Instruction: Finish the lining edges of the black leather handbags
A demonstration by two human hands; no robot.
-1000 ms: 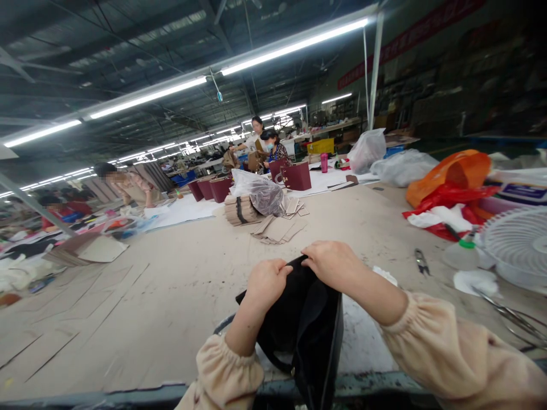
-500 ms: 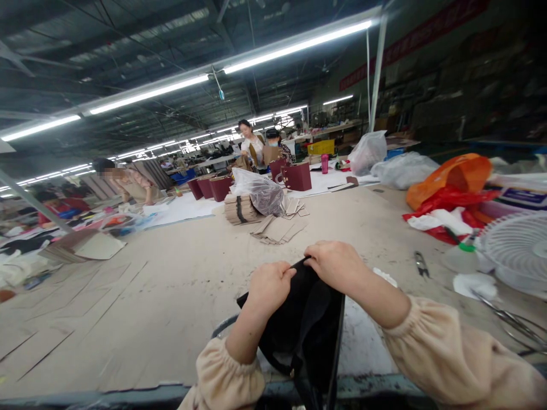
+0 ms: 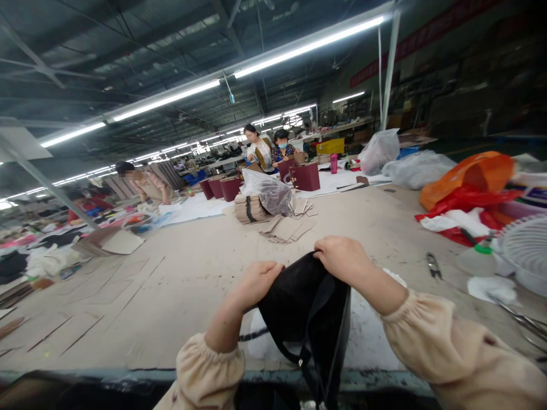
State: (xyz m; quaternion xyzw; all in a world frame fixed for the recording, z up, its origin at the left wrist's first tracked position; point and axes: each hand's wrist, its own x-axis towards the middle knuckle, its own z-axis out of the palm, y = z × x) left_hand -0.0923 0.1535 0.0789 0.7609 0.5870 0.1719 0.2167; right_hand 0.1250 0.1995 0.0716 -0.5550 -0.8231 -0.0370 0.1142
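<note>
strip lights point(image 3: 311, 46) slant across a large workshop, above a broad tan surface point(image 3: 192, 273); at its near edge is a black bag point(image 3: 294, 293), its far rim held up between two hands. the left hand point(image 3: 258, 282) pinches the rim's left end between thumb and fingers, and the right hand point(image 3: 342, 259) pinches the same rim farther right, its fingers partly hidden behind the cloth. a small metal fitting point(image 3: 301, 361) shows low on the bag. beyond the bag lie loose flat pieces point(image 3: 288, 229) and a banded stack point(image 3: 250, 209), with clear plastic point(image 3: 273, 191) against it; maroon box-shaped pieces point(image 3: 307, 177) stand farther beyond. right of the bag are snips point(image 3: 433, 266) and a white fan point(image 3: 525, 250)
</note>
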